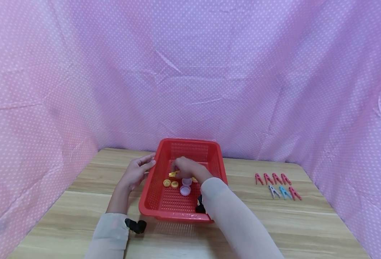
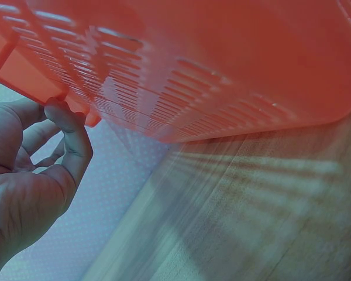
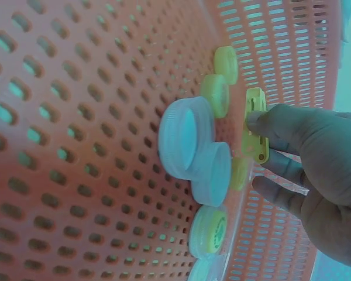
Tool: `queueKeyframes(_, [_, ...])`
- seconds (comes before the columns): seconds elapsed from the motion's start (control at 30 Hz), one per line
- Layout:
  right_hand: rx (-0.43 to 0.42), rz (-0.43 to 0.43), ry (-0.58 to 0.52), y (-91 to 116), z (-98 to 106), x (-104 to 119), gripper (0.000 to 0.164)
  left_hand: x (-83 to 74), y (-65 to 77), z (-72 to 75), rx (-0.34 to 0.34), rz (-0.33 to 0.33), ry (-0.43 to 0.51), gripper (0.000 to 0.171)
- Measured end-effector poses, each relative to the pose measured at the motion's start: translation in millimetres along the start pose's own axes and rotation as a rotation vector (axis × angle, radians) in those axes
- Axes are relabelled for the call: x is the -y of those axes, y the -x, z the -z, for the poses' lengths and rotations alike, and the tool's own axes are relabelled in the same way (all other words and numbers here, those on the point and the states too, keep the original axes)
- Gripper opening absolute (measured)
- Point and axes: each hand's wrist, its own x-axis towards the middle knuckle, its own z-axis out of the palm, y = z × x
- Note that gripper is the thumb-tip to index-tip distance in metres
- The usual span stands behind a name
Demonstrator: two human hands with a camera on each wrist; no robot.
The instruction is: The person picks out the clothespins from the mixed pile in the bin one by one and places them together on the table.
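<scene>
My left hand (image 1: 138, 172) is at the left side of a red plastic basket (image 1: 174, 214); in the left wrist view its thumb and finger pinch the rim. Inside the basket, my right hand (image 1: 186, 166) holds a yellow clothespin (image 3: 255, 126) between thumb and fingers, above the basket's floor. Below it lie yellow bottle caps (image 1: 175, 184) and clear, pale lids (image 1: 185, 190), some overlapping. In the right wrist view one clear lid has a yellow cap (image 3: 217, 231) with a printed mark against it.
To the right on the wooden table (image 1: 258, 219) lie several pink-red clothespins (image 1: 267, 178) in a row, with a grey clothespin (image 1: 273, 191), a blue clothespin (image 1: 285, 192) and another pink-red one below them. A pink dotted cloth (image 1: 190, 90) hangs behind.
</scene>
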Motion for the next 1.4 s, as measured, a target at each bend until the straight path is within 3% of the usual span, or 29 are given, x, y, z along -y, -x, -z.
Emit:
queueKeyframes(0.57, [-0.082,0.114,-0.002,9.6,24.4,7.4,0.015,0.0,3.3,-1.2,0.007,0.006,-0.019,0.054])
queueKeyframes(0.83, [-0.080,0.151,0.009,7.0,36.5,14.8,0.010,0.5,2.9,-0.1,0.004,0.011,-0.006,0.055])
queueKeyframes(1.4, [-0.117,0.163,0.081,25.0,70.3,28.7,0.009,-0.6,2.0,0.2,0.013,0.008,0.007,0.054])
